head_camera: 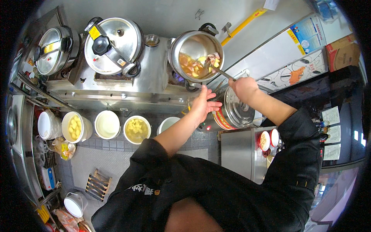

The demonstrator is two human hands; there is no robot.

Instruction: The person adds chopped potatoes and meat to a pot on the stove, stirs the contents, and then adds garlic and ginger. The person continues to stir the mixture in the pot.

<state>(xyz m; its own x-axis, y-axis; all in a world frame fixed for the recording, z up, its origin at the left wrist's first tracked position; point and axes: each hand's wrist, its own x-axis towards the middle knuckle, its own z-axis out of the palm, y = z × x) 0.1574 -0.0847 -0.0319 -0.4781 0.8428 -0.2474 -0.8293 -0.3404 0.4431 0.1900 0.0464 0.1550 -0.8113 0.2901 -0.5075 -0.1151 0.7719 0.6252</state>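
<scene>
In my right hand is the handle of a metal ladle. Its bowl end is inside an uncovered steel pressure-cooker pot, among chunks of meat and yellow potato pieces in brownish liquid. The pot stands on a burner with a blue flame. My left hand has its fingers spread and holds nothing. Its fingertips are by the pot's near handle; whether they touch it I cannot tell. Below the right hand stands a lidded steel drum with a red and yellow label.
Two closed pressure cookers and a small metal bowl stand on the steel stove. On the floor are buckets with potatoes, a white bucket and a slatted stool. A yellow pipe runs along the wall.
</scene>
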